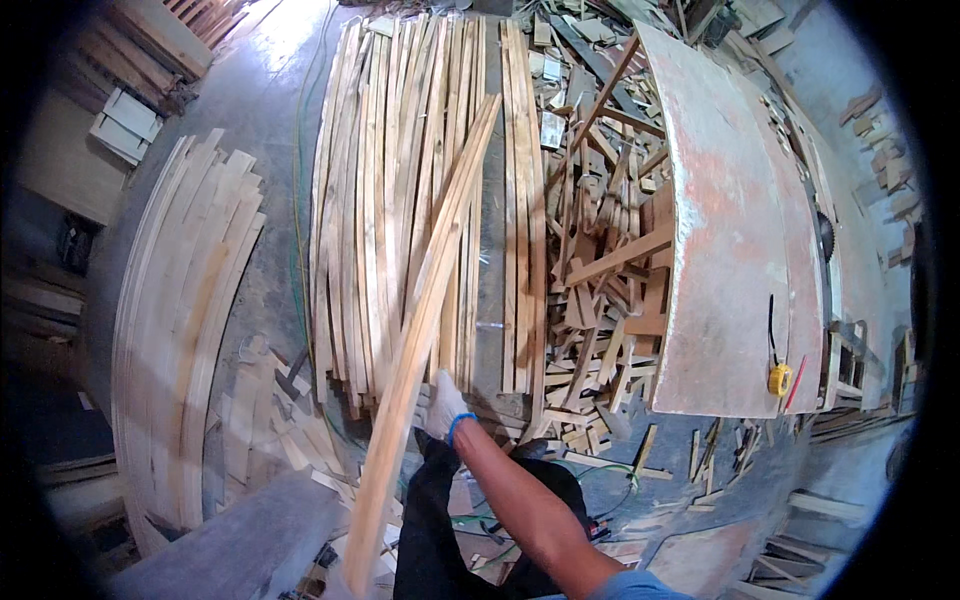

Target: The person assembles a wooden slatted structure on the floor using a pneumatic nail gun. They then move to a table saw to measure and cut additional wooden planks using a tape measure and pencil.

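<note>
My right hand (442,405), in a white glove with a blue cuff, is closed at the edge of a long wooden board (415,335); part of its fingers is hidden by the wood. The board slants from the far middle toward the lower left, above a pile of long wooden strips (375,220). Its near end comes down beside my dark-trousered legs. A narrower row of strips (517,200) lies to the right of the pile. My left hand does not show.
A stack of pale planks (180,320) lies at left. At right stands a worn table (720,250) bearing a yellow tape measure (780,379), a red pencil (796,386) and a round saw blade (825,238). Offcuts (600,330) heap beside it. A green hose (299,200) crosses the floor.
</note>
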